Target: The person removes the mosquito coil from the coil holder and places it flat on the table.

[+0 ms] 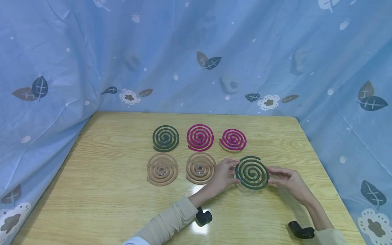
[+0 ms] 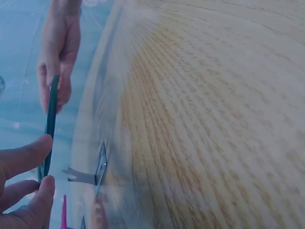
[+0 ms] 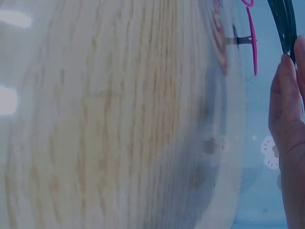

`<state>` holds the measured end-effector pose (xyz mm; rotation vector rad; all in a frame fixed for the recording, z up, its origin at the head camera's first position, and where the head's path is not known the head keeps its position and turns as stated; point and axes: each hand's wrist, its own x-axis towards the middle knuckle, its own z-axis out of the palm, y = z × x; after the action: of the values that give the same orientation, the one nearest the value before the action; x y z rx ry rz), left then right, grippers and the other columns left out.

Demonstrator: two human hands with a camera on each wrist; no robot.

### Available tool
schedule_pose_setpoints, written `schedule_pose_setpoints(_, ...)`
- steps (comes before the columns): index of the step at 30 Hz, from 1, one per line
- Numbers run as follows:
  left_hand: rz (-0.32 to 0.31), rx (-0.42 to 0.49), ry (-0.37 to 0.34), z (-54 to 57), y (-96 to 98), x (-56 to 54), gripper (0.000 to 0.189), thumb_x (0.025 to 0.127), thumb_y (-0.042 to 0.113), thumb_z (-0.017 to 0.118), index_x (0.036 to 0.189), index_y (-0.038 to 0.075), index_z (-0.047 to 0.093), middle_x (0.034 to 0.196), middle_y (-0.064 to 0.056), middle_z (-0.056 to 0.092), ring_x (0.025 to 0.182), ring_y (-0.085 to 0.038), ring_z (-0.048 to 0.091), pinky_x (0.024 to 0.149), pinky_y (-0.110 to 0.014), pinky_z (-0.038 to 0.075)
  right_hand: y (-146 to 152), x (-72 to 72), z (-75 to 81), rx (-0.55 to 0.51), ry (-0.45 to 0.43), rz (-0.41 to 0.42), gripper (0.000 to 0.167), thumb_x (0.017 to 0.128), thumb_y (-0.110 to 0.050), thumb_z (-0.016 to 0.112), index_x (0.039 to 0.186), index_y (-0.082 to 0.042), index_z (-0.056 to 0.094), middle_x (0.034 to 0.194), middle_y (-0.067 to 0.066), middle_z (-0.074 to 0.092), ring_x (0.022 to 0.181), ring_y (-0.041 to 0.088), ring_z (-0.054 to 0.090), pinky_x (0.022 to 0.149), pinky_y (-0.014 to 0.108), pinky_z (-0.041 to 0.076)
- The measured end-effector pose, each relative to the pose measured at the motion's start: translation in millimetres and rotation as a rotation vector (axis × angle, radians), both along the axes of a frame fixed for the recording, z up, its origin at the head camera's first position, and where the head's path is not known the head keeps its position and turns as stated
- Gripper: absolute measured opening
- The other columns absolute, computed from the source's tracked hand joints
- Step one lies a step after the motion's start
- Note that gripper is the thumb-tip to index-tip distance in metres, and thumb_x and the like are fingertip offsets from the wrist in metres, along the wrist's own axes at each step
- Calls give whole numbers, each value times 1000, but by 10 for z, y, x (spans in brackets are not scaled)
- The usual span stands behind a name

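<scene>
Both hands hold a dark green mosquito coil by opposite edges, above the right part of the table. My left hand pinches its left edge, and my right hand grips the right edge. Seen edge-on in the left wrist view, the coil stays apart from the tabletop. A small metal stand with upright prongs is on the table below it. The right wrist view catches the right hand's fingers at the coil's edge, partly cut off by the frame.
Left of the hands, another dark green coil and two magenta coils form the back row; the rightmost magenta one is tilted. Two tan coils sit in front, with metal stands at their centres. A blue patterned curtain surrounds the wooden table.
</scene>
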<state>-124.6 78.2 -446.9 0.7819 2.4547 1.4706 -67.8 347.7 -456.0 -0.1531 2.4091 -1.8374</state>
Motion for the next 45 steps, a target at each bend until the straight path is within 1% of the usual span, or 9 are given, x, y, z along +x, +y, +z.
schedule_pose_setpoints(3, 18, 4, -15, -9, 8, 2, 67, 66, 1, 85, 127, -1, 59, 117, -15, 57, 95, -21, 64, 78, -10, 51, -2, 0, 0, -39, 8, -22, 30, 87, 5, 65, 117, 6, 63, 117, -8, 66, 104, 0, 61, 87, 16, 52)
schedule_pose_setpoints(6, 36, 7, -20, -14, 15, -2, 68, 65, 2, 86, 128, 0, 58, 114, -14, 57, 90, -18, 63, 76, -9, 50, -6, -5, -1, -51, -19, -14, 34, 88, 3, 64, 122, 5, 61, 119, -8, 65, 105, 1, 61, 87, 17, 53)
schedule_pose_setpoints(13, 49, 47, -52, -16, 28, -1, 64, 68, 5, 86, 125, -3, 58, 107, -12, 56, 83, -15, 65, 71, -9, 51, -12, -41, -36, -102, -77, 98, 58, 90, 3, 61, 142, 8, 36, 133, -17, 51, 112, 7, 60, 89, 24, 54)
schedule_pose_setpoints(22, 46, 103, -82, -39, 31, 12, 43, 76, 6, 80, 112, 0, 58, 108, -12, 59, 78, -9, 67, 65, -9, 52, 0, -21, -12, -119, -72, 42, 53, 90, 3, 61, 140, 4, 42, 128, -16, 57, 110, 2, 59, 89, 19, 52)
schedule_pose_setpoints(25, 49, 119, -107, -47, 46, 11, 42, 75, 6, 81, 108, 0, 56, 105, -11, 63, 77, -9, 67, 64, -11, 52, 9, -9, -12, -230, -61, 41, 44, 92, 8, 56, 135, 2, 48, 125, -9, 61, 111, 5, 60, 90, 23, 53)
schedule_pose_setpoints(29, 59, 131, -143, -51, 73, 18, 41, 76, 7, 81, 107, 1, 54, 102, -10, 63, 76, -8, 67, 63, -12, 52, 14, -9, -16, -382, -40, 86, 41, 95, 13, 45, 135, 3, 46, 129, -1, 59, 110, 14, 62, 91, 33, 52)
schedule_pose_setpoints(33, 55, 137, -141, -62, 89, 32, 37, 79, 7, 78, 106, 1, 53, 101, -9, 61, 78, -10, 68, 65, -12, 51, -26, -33, 12, -356, -19, 99, 48, 96, 11, 46, 142, 1, 38, 135, -4, 49, 107, 14, 63, 90, 36, 53)
schedule_pose_setpoints(38, 51, 140, -141, -72, 86, 44, 30, 84, 9, 74, 105, 1, 54, 98, -10, 66, 82, -14, 69, 68, -13, 53, -32, -45, 37, -336, -37, 98, 56, 94, 11, 48, 147, -1, 33, 135, -9, 47, 105, 12, 63, 89, 31, 54)
schedule_pose_setpoints(45, 42, 99, -154, -36, 68, -22, 44, 93, 18, 64, 131, -1, 52, 94, -10, 72, 82, -13, 70, 72, -16, 55, 48, -34, 16, -295, -85, 173, 55, 97, 7, 45, 148, 4, 25, 138, -18, 42, 116, 10, 57, 93, 27, 52)
